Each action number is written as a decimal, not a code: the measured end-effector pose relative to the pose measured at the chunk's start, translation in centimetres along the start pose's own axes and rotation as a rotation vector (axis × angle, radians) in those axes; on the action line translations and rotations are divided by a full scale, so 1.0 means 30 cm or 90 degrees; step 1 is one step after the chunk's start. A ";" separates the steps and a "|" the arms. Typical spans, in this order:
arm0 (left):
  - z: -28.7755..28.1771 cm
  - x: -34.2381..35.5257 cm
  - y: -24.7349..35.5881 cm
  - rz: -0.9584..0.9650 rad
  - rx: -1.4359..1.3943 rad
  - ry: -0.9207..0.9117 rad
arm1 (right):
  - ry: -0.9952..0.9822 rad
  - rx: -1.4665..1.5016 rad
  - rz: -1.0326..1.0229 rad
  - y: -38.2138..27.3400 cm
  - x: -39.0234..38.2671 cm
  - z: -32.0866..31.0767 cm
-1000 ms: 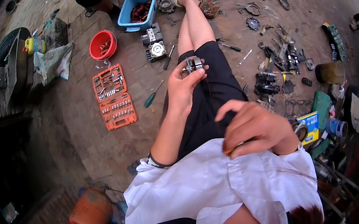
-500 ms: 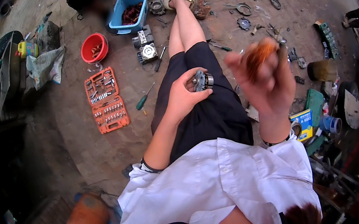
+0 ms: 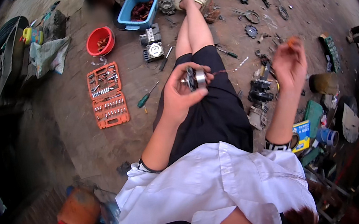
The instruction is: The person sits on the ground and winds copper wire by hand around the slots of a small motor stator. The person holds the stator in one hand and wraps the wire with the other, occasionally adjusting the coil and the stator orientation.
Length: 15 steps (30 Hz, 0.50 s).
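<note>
My left hand is closed around a small round metal motor part, silvery on its right side and dark on its left, held above my lap. A thin reddish strand runs off that part to the right over my dark shorts. Out to the right, my right hand is raised with fingers curled. Orange copper wire shows at its fingertips; most of the bundle is hidden by the hand.
An orange socket set, a green-handled screwdriver, a red bucket and a blue tub of dark reddish wire lie left. Dark machine parts are scattered right, near a blue-yellow box. A person is beyond the bucket.
My right hand has moved right and a little away from the motor part, with the copper wire now mostly hidden. The left hand has turned the part slightly, and the view has shifted.
</note>
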<state>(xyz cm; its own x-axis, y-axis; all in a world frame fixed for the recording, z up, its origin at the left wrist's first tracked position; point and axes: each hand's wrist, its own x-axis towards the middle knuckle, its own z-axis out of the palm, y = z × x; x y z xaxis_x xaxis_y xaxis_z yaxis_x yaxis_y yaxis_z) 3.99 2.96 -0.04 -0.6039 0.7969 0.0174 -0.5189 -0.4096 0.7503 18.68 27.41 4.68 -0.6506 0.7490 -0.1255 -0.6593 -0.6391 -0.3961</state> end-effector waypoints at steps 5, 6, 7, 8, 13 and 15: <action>-0.045 0.031 -0.033 -0.048 0.022 0.202 | -0.288 -0.062 0.072 0.060 -0.243 0.055; -0.041 0.034 -0.045 -0.070 0.023 0.217 | -0.373 -0.015 0.112 0.096 -0.265 0.076; -0.038 0.037 -0.063 -0.072 0.061 0.211 | -0.458 0.029 0.150 0.135 -0.285 0.100; -0.035 0.042 -0.085 -0.074 0.097 0.204 | -0.537 -0.010 0.182 0.166 -0.283 0.149; 0.006 0.038 -0.121 0.031 0.431 0.142 | -0.498 -0.005 0.211 0.258 -0.298 0.305; 0.006 0.019 -0.106 0.103 0.633 0.057 | -0.349 0.023 0.165 0.251 -0.277 0.366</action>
<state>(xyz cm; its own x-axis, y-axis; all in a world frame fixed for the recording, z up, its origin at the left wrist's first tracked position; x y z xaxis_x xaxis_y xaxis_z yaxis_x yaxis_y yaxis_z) 5.39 4.80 -2.30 -0.6869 0.7116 0.1479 0.2874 0.0790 0.9545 15.00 14.47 12.72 -0.8845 0.3754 0.2769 -0.4599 -0.8013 -0.3826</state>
